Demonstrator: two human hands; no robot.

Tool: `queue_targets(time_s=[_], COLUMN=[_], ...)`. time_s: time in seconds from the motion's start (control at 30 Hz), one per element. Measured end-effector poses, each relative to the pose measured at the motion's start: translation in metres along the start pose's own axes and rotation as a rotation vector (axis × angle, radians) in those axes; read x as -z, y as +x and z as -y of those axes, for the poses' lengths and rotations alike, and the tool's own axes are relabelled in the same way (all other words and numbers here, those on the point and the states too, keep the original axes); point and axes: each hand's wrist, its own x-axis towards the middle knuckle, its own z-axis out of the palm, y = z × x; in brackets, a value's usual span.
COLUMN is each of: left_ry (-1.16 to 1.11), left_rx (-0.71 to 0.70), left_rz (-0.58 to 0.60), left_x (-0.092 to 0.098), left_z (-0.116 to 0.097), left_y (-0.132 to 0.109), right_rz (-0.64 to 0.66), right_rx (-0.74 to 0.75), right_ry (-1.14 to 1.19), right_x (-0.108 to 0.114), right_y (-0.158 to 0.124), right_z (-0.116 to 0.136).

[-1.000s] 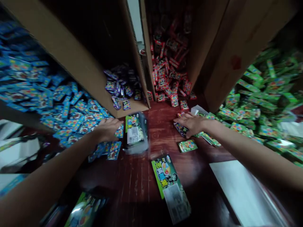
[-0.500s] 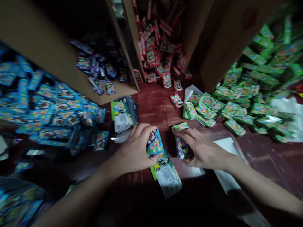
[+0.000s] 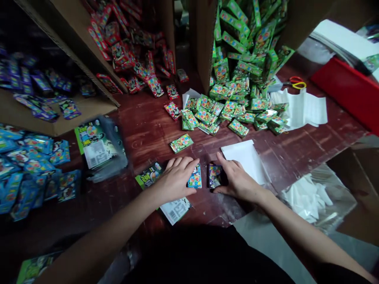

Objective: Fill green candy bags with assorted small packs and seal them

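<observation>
Head view: dark red wooden table (image 3: pixel 148 126) fills the frame, with three open cardboard boxes lying on their sides along its far edge.

1. Left box (image 3: pixel 59 122) holds purple packets (image 3: pixel 38 90); middle box (image 3: pixel 74 35) holds red packets (image 3: pixel 127 51); right box (image 3: pixel 204 43) holds green packets (image 3: pixel 237 106), which spill out onto the table.
2. A loose heap of blue packets (image 3: pixel 26 169) lies at the left edge.
3. White paper sheets (image 3: pixel 304 110) lie right of the green spill, with scissors (image 3: pixel 296 83) just behind them.
4. A clear bag of white sheets (image 3: pixel 316 197) sits at near right.
5. A printed card in a clear sleeve (image 3: pixel 99 148) lies between the blue heap and the hands.
6. A white card (image 3: pixel 244 157) lies just beyond the right hand.
7. Left hand (image 3: pixel 176 181) rests palm down on a green printed card (image 3: pixel 149 175), fingers closed on a blue packet (image 3: pixel 194 176).
8. Right hand (image 3: pixel 237 179) grips a purple packet (image 3: pixel 215 176) between thumb and fingers.
9. Both held packets stand side by side, near each other, at table centre near the front edge.
10. One single green packet (image 3: pixel 181 142) lies apart, just beyond the left hand
</observation>
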Motion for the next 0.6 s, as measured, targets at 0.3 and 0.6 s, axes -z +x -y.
queue_targets(time_s=[0.3, 0.6], left_ry=[0.047, 0.075], left_rx=[0.063, 0.391], left_rz=[-0.008, -0.193], left_x=[-0.007, -0.03], left_z=[-0.028, -0.058], left_y=[-0.001, -0.005], right_rz=[-0.022, -0.042], right_rx=[-0.045, -0.481], right_ry=[-0.154, -0.424], right_x=[0.008, -0.014], right_y=[0.013, 0.063], right_z=[0.01, 0.05])
